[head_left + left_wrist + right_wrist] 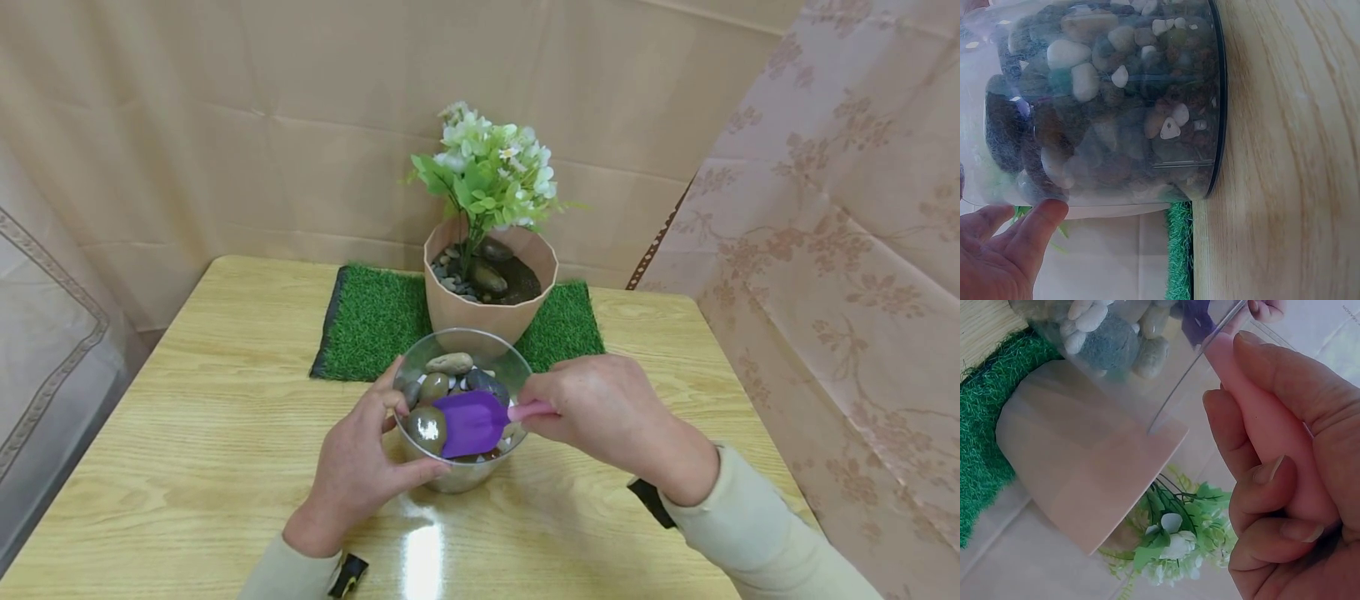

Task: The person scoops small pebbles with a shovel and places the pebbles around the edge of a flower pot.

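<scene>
A clear round container (465,479) full of stones stands on the table. My left hand (360,462) holds it at the left of its rim, thumb on the near side and fingers further back. With my right hand (600,408) I grip the pink handle (1272,428) of a small shovel, fingers curled round it. The shovel's purple blade (474,423) reaches into the container over the stones. A large smooth brown stone (426,427) lies at the blade's left edge; whether it rests on the blade I cannot tell. Grey and white stones (1085,81) show through the wall.
Just behind the container stands a beige flowerpot (480,317) with a white-flowered plant (495,167), soil and stones. It sits on a green artificial grass mat (375,321) on the wooden table (225,417). Curtains (300,133) hang behind and at both sides.
</scene>
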Available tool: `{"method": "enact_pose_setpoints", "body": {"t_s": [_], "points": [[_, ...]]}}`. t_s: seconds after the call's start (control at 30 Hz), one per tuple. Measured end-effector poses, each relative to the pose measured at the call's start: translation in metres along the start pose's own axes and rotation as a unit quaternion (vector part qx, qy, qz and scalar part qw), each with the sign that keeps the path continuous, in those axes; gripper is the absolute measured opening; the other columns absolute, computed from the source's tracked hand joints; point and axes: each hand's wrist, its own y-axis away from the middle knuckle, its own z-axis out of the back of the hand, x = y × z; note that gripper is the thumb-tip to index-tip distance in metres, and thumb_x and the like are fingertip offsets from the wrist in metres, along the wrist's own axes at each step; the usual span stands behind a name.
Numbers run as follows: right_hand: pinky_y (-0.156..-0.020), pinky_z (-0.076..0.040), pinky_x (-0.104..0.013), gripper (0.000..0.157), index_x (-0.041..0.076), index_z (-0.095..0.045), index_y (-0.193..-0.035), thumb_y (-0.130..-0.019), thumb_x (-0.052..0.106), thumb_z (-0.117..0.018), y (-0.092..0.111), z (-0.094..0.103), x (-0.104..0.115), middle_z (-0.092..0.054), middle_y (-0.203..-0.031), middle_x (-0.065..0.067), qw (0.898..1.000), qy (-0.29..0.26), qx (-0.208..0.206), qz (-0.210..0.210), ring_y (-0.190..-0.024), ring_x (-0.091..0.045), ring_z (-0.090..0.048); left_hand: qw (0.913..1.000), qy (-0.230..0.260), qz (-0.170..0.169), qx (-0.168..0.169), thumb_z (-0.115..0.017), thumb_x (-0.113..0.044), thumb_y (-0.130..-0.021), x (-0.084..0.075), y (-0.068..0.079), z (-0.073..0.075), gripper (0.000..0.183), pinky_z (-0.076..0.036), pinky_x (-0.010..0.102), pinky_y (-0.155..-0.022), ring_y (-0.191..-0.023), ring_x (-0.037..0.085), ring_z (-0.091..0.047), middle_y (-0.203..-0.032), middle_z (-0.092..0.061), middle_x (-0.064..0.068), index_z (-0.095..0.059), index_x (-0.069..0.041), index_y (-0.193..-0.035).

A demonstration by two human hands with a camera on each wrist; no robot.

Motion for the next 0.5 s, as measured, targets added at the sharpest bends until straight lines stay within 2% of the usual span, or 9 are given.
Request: {"method": "enact_pose_setpoints", "body": {"t_s": [0.5], "points": [[-0.044,-0.048,-0.020,0.015,0.031,-0.079,-0.084,-0.087,0.045,-0.084,-0.0042,-0.0058,0.0010,-0.067,-0.068,0.019,1.000,-0.006,-0.005,0.009,-0.056,0.001,-0.061,1.0000,-0.008,0.005,0.002,-0.087,-0.068,-0.070,-0.0005,0.0009,0.0002,0.074,-0.067,0.036,-0.082,-0.133,0.041,-0.061,-0.164,-0.041,0.014,-0.055,-0.012,-0.107]]}}
